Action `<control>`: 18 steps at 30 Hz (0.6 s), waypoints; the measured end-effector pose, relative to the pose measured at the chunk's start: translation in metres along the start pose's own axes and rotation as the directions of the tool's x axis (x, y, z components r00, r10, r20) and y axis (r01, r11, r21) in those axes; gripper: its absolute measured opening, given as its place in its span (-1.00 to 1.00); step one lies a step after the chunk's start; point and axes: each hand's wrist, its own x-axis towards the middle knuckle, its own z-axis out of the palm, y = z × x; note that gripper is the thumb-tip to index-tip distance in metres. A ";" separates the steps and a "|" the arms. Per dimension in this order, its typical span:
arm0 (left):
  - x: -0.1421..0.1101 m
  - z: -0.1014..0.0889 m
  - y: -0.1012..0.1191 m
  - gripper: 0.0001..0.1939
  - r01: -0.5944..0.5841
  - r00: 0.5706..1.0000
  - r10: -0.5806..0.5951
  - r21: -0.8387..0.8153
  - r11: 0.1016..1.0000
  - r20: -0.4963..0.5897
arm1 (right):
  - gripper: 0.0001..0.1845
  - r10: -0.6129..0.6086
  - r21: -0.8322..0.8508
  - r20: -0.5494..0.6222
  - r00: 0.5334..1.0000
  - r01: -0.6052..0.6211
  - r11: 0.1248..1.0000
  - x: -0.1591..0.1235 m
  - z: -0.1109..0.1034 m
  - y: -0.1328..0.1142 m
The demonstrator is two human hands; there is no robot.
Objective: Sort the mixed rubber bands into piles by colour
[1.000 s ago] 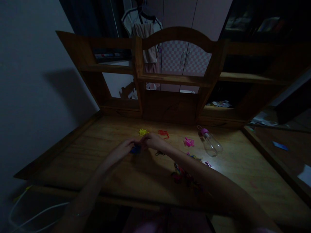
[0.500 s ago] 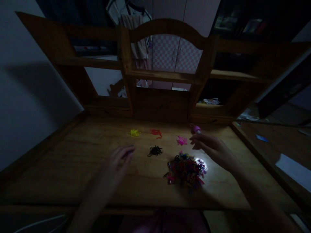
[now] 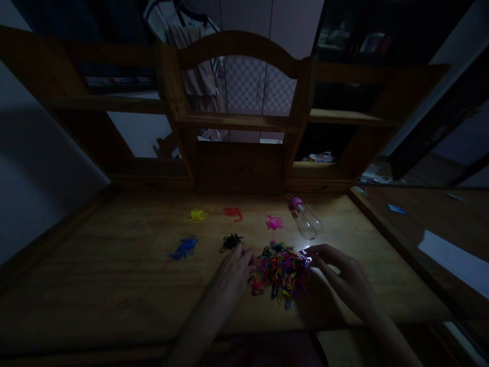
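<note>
A mixed pile of thin, colourful elastic bands (image 3: 284, 275) lies on the wooden desk. My left hand (image 3: 235, 270) is at the pile's left edge, fingers curled together; what they hold, if anything, is hidden. At the right edge, the fingertips of my right hand (image 3: 340, 267) press together at the bands, beside a bright glint; I cannot make out what is between them. Sorted by colour, small heaps lie around: black bands (image 3: 231, 242) just beyond my left fingers, blue bands (image 3: 185, 247), yellow bands (image 3: 197, 215), red bands (image 3: 234, 213) and pink bands (image 3: 274, 222).
A clear bulb-shaped bottle (image 3: 305, 224) with a pink cap lies behind the pile, to the right. Along the desk's back rises a wooden shelf unit (image 3: 239, 122). Right of the desk's raised edge are a white sheet (image 3: 454, 260) and a small blue packet (image 3: 396, 209).
My left hand has moved right to the pile, uncovering the blue heap. My right hand has come down from near the bottle to the pile. The view has shifted a little right.
</note>
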 end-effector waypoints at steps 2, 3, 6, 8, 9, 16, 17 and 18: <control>-0.002 0.000 -0.001 -0.82 -0.020 1.000 0.020 -0.011 1.000 0.005 | -0.81 -0.059 -0.020 0.000 0.998 0.059 0.998 0.010 0.006 -0.010; -0.004 -0.001 -0.001 -0.82 -0.021 1.000 0.021 -0.015 1.000 0.003 | -0.81 -0.098 -0.034 0.009 0.995 0.099 0.995 0.017 0.010 -0.015; -0.012 -0.004 -0.002 -0.85 0.022 1.000 -0.022 -0.025 0.999 -0.016 | -0.78 -0.227 -0.097 0.100 0.969 0.237 0.967 0.039 0.027 -0.032; -0.017 -0.007 -0.004 -0.85 0.066 0.997 -0.068 -0.041 0.997 -0.036 | -0.72 -0.280 -0.176 0.223 0.934 0.321 0.930 0.052 0.041 -0.039; -0.020 -0.009 -0.005 -0.85 0.081 0.995 -0.083 -0.056 0.995 -0.049 | -0.70 -0.285 -0.230 0.286 0.915 0.355 0.906 0.058 0.048 -0.041; -0.037 -0.013 -0.006 -0.77 0.113 0.983 -0.137 -0.176 0.978 -0.127 | -0.74 -0.206 -0.417 0.473 0.857 0.423 0.804 0.074 0.074 -0.043; -0.038 -0.013 -0.005 -0.78 0.122 0.981 -0.147 -0.182 0.976 -0.128 | -0.73 -0.202 -0.398 0.477 0.855 0.416 0.818 0.076 0.073 -0.043; -0.039 -0.012 -0.005 -0.79 0.134 0.979 -0.160 -0.186 0.973 -0.131 | -0.72 -0.199 -0.373 0.476 0.857 0.402 0.836 0.077 0.072 -0.042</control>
